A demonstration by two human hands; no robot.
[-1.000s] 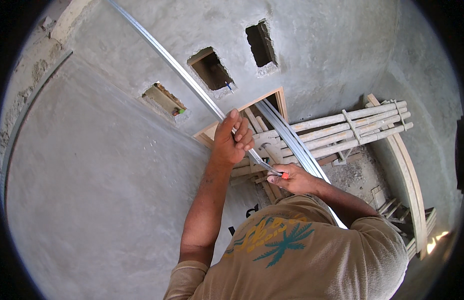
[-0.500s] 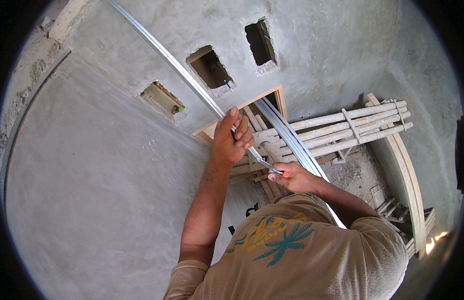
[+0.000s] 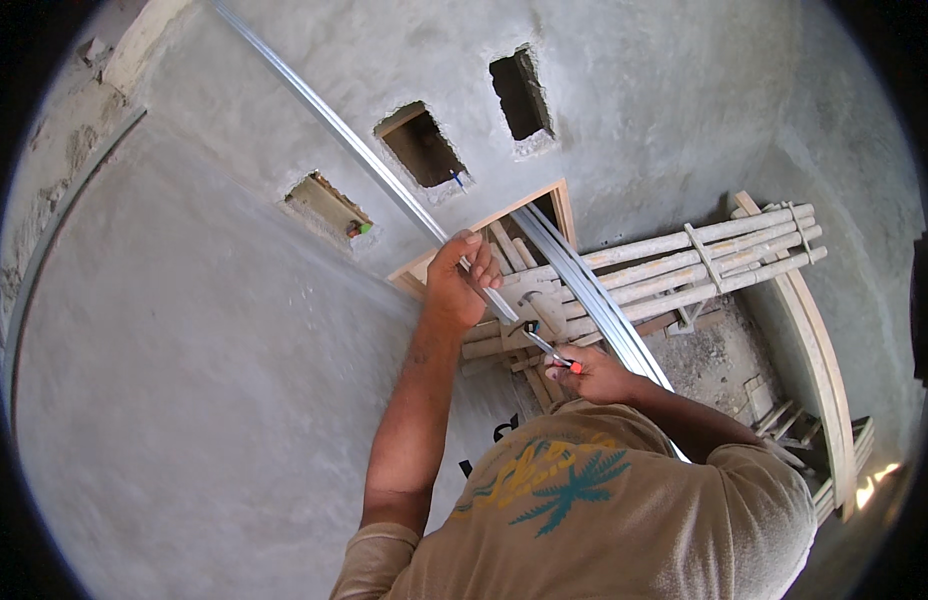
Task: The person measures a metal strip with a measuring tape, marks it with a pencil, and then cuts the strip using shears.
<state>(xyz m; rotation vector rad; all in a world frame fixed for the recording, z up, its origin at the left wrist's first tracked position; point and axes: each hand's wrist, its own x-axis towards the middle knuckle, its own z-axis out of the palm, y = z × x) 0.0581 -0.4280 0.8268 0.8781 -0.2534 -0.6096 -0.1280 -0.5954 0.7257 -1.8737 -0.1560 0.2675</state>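
A long, thin silver metal channel (image 3: 356, 152) slants from the upper left toward me. My left hand (image 3: 464, 282) is closed around it close to its near end, which pokes out below the fingers. Lower and to the right, my right hand (image 3: 592, 374) grips a slim silver hand tool (image 3: 547, 346) with red on its handle; its exact kind is not clear. A small gap separates the tool's tip from the channel's end.
More silver metal channels (image 3: 584, 280) run through a wood-framed opening beneath my right arm. Pale poles lashed as a platform (image 3: 674, 262) lie beyond. The grey wall holds several rough openings (image 3: 420, 145). A curved wooden plank (image 3: 809, 330) stands at right.
The tool in my right hand has come away from the channel's end, down and slightly right. My left hand and the channel's near end have shifted slightly down.
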